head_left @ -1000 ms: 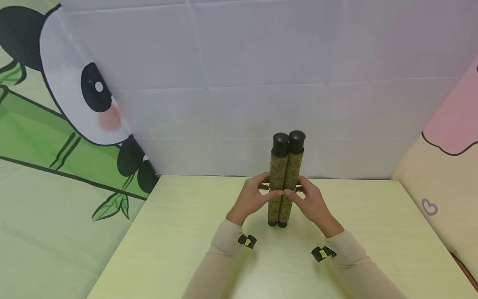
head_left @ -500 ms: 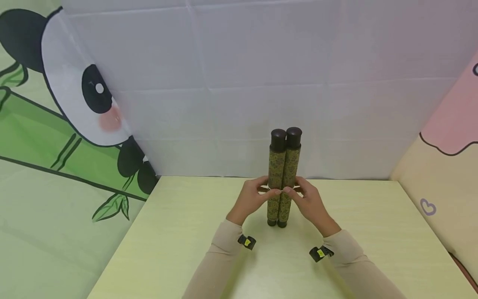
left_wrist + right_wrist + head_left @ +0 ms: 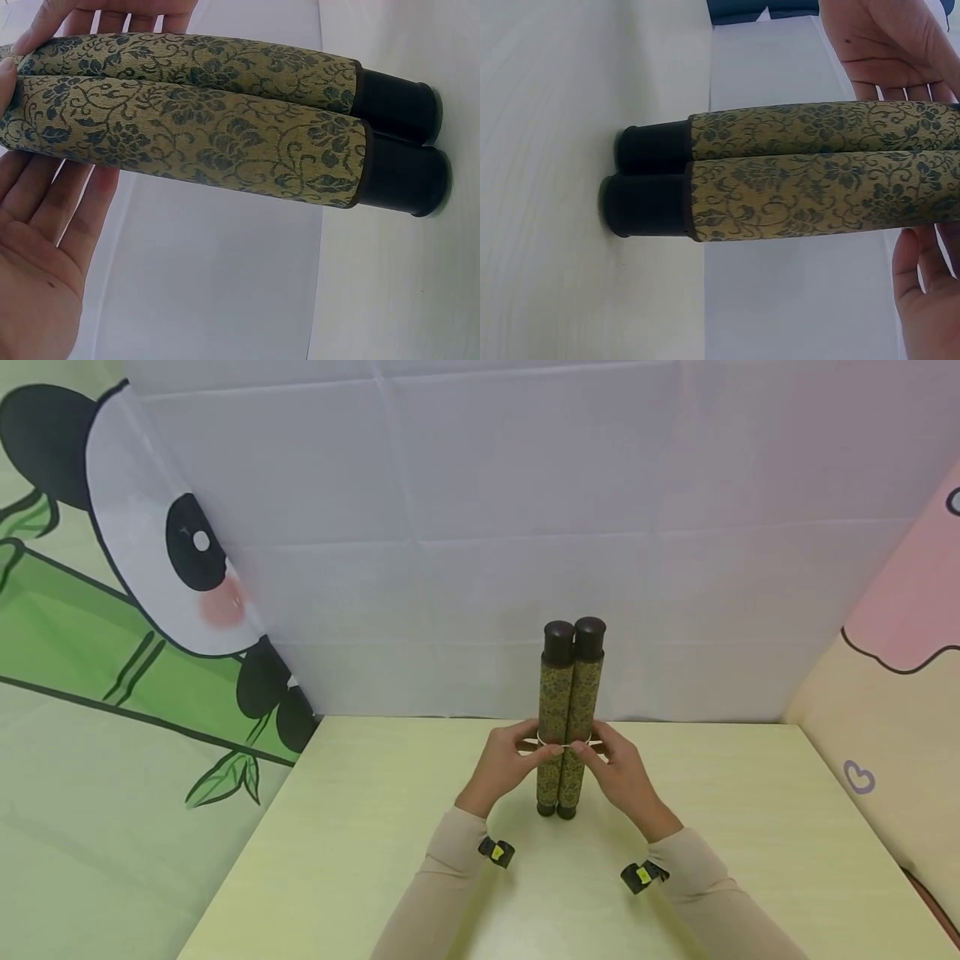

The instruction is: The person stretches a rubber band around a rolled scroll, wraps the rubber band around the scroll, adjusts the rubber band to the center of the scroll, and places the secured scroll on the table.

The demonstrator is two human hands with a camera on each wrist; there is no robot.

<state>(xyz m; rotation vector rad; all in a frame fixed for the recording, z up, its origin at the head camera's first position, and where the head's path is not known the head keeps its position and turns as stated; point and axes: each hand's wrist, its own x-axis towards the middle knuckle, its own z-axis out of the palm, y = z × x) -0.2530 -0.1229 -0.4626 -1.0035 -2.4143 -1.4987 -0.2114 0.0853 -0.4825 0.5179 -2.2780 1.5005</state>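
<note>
A scroll stands upright on the table, wound into two side-by-side rolls of gold brocade with dark floral patterning. Dark knobs cap both rolls, and their dark lower ends rest on the tabletop. At mid-height a thin white band circles the pair. From the left side my left hand holds the scroll, thumb at the front by the band and fingers behind. My right hand holds the other side likewise, its thumb close to the left thumb. The rolls partly hide the fingertips.
The pale yellow table reaches back to a white cloth backdrop. Printed side walls flank it: a panda and bamboo cloth at left, a cream and pink one at right.
The tops of the rolls have shifted slightly left and stand a little straighter. Both hands stay at mid-height with small shifts. The head view has tilted slightly.
</note>
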